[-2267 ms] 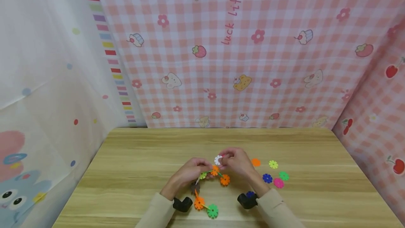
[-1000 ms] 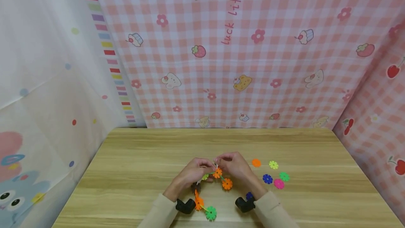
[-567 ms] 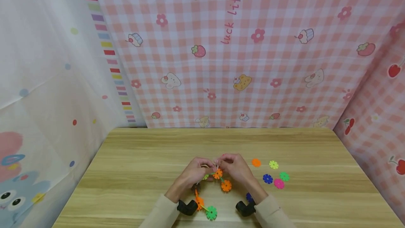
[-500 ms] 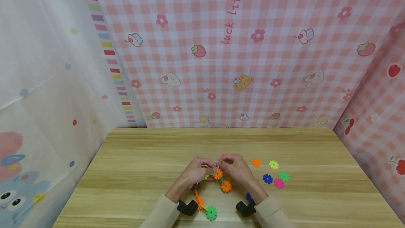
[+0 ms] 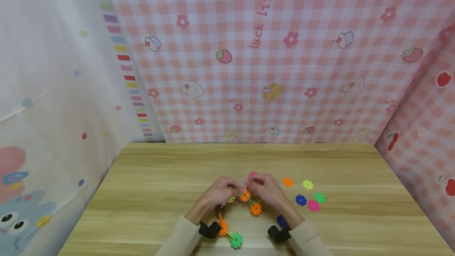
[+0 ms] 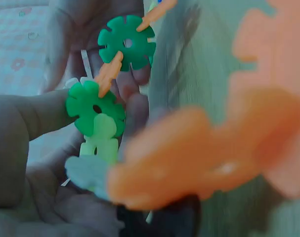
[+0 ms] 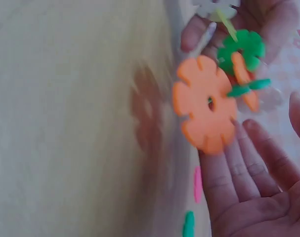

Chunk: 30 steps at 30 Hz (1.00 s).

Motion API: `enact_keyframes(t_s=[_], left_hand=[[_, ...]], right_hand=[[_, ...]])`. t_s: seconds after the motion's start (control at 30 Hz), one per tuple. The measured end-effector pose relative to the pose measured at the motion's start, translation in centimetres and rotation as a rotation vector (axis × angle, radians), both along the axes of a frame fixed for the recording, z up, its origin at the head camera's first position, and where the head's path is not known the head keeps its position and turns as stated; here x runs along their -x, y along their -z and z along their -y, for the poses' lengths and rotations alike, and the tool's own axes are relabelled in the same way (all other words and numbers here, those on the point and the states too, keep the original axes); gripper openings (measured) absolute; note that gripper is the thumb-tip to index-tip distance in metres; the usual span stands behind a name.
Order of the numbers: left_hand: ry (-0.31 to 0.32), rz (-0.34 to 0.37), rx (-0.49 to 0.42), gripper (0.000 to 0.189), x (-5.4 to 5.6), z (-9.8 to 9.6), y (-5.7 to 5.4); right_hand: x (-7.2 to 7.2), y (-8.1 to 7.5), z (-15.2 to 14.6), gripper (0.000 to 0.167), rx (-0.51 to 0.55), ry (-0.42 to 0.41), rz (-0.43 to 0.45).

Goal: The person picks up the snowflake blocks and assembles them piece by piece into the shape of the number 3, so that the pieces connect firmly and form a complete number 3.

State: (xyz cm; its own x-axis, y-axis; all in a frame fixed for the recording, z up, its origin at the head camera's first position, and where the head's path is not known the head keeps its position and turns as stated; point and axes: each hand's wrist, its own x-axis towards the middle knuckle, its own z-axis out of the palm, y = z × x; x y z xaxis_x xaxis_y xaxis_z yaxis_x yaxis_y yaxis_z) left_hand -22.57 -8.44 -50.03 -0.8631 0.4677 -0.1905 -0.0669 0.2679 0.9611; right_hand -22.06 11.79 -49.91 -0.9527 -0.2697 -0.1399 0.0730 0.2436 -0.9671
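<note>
One disc chain (image 5: 247, 198) between hands (image 5: 219, 191) (image 5: 268, 191): left pinching green disc (image 6: 83, 109), right loosely spread.

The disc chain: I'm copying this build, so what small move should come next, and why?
Probably a gentle push from the right hand to seat the white disc, while the left hand steadies the disc chain. The white disc is between the two hands, close to an orange disc of the chain; I cannot tell whether it is fully joined.
</note>
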Motion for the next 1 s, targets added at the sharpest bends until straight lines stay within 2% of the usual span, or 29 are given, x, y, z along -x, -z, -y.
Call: enact_keyframes(t_s=[0.17, 0.33, 0.53, 0.67, 0.83, 1.0], left_hand=[[-0.012, 0.101, -0.060, 0.017, 0.1, 0.4, 0.3], [-0.019, 0.155, -0.090, 0.021, 0.2, 0.7, 0.5], [0.004, 0.151, -0.096, 0.020, 0.2, 0.8, 0.5], [-0.010, 0.160, -0.119, 0.026, 0.1, 1.0, 0.5], [-0.023, 0.179, -0.138, 0.040, 0.1, 1.2, 0.5], [0.002, 0.188, -0.127, 0.036, 0.2, 1.2, 0.5]], right_hand=[[-0.2, -0.8, -1.9, 0.046, 0.059, -0.006, 0.029], [-1.1, -1.1, -4.5, 0.040, 0.001, -0.022, 0.021], [-2.4, -0.9, -7.1, 0.037, -0.067, -0.048, 0.046], [-3.1, -0.8, -8.7, 0.030, -0.128, -0.096, 0.043], [-3.6, -0.4, -10.2, 0.022, -0.164, -0.185, 0.042], [-3.6, 0.1, -10.9, 0.027, -0.171, -0.284, 0.031]])
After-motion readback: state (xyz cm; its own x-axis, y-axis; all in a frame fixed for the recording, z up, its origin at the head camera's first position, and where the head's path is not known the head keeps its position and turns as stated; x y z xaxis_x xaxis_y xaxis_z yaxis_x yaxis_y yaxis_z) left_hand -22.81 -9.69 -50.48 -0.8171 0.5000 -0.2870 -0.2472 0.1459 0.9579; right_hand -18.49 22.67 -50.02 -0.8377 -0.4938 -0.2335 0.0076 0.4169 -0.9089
